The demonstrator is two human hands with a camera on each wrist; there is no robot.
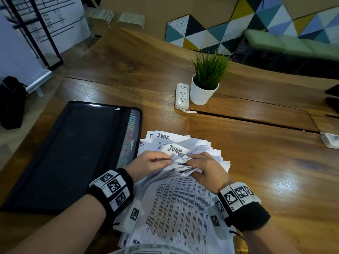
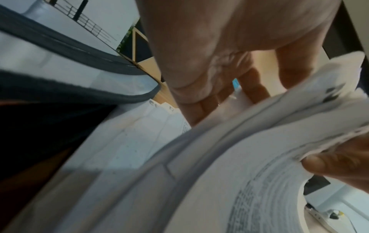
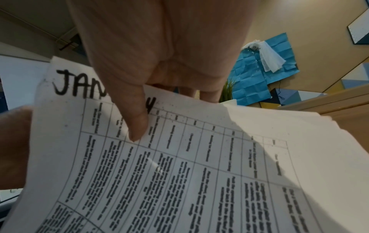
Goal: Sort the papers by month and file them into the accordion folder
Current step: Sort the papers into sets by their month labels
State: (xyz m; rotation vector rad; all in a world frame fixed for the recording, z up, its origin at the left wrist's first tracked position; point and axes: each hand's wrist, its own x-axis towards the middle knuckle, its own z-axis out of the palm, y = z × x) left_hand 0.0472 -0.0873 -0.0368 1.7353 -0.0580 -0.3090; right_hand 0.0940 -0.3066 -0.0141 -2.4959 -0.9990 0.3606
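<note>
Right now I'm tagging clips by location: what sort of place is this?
Probably an office or meeting room: a long wooden table with a power strip beside a potted plant, and a whiteboard.

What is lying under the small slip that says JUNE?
The JUNE slip lies on spread papers, one also headed JUNE. Lower sheets' months are mostly covered; both hands hide the near edges.

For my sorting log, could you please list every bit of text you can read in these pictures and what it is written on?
"JUNE": top of a spread sheet.
"JUNE": folded sheet above the left hand and right hand.
"JAN…Y": handwritten on the gripped sheet, middle hidden by the thumb.
Printed tables, whiteboard writing: too blurred.
</note>
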